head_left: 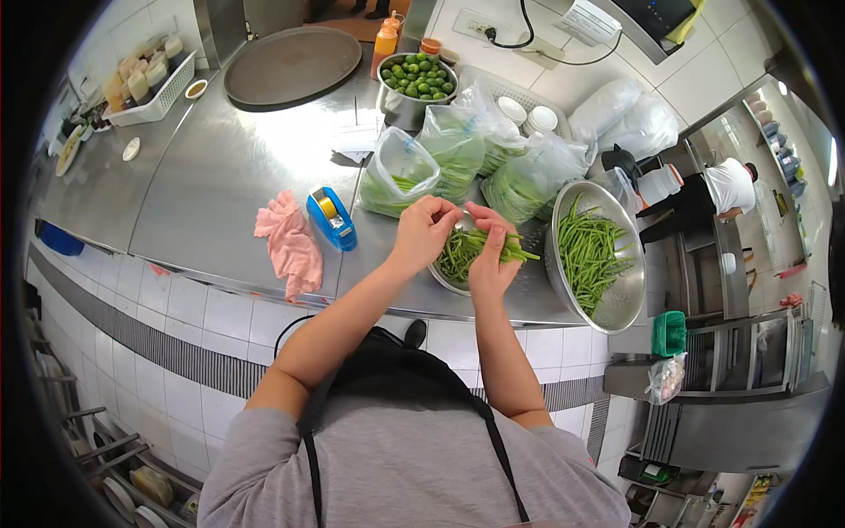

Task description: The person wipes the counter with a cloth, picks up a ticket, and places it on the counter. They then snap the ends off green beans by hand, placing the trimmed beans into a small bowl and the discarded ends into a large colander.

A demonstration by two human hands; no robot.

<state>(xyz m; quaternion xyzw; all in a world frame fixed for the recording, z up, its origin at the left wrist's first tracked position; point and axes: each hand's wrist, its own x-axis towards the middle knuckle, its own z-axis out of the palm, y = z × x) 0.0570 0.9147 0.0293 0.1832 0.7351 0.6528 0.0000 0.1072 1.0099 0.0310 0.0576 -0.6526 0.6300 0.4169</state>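
Note:
My right hand point(493, 257) is closed around a small bunch of green beans point(521, 252). Close beside it, my left hand point(426, 231) is in a pinch, and whatever is between its fingertips is too small to make out. Below both hands stands a small metal bowl point(437, 275) with green bean pieces point(458, 257) inside, partly covered by the hands. To the right, a large metal colander point(635, 280) holds a heap of long green beans point(591, 255). Several clear plastic bags of green beans point(400, 176) stand just behind the bowl.
On the steel counter point(220, 194) lie a pink cloth point(289, 245) and a blue tape dispenser point(333, 220). Behind are a pot of limes point(418, 77), a round brown tray point(292, 67) and orange bottles point(385, 46). Another person point(717, 192) stands at the far right.

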